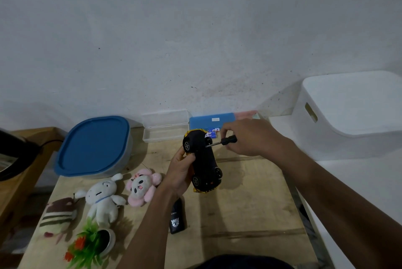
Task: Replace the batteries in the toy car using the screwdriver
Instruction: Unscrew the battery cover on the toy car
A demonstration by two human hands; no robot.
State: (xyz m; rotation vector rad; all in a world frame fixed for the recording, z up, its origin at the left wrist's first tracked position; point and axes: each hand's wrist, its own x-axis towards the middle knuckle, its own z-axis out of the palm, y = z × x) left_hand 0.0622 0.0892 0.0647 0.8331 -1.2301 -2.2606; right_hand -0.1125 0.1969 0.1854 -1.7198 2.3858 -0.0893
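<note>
Toy car (203, 161) is held off the wooden table (250, 214), just right of frame centre, underside up: black chassis faces the camera, yellow body edges show at both ends, four wheels visible. Left hand (180, 173) grips it from the 9 o'clock side, fingers wrapped around the body, thumb near the far front wheel. Right hand (250, 136) sits at 2 o'clock from the car, fingers closed on the black handle of a small screwdriver (221, 142); shaft slants down-left, tip touching the chassis by the far right wheel. Can't tell if the tip is seated in a screw. Battery pack (213, 132), blue and white, lies just behind the car at 12 o'clock, in front of a blue case (212, 119); pink case (248, 114) is beside that at 3 o'clock. Open clear plastic box (165, 126) at 10 o'clock from the car. Blue-lidded container (93, 146) further out at 9 o'clock. White bin (352, 112) at 3 o'clock. Near edge, 7–8 o'clock: pink plush (142, 186), white plush (104, 199), striped plush (58, 216), tipped-over fake plant pot (91, 244). Black bottle (177, 217) lies under the left forearm.
</note>
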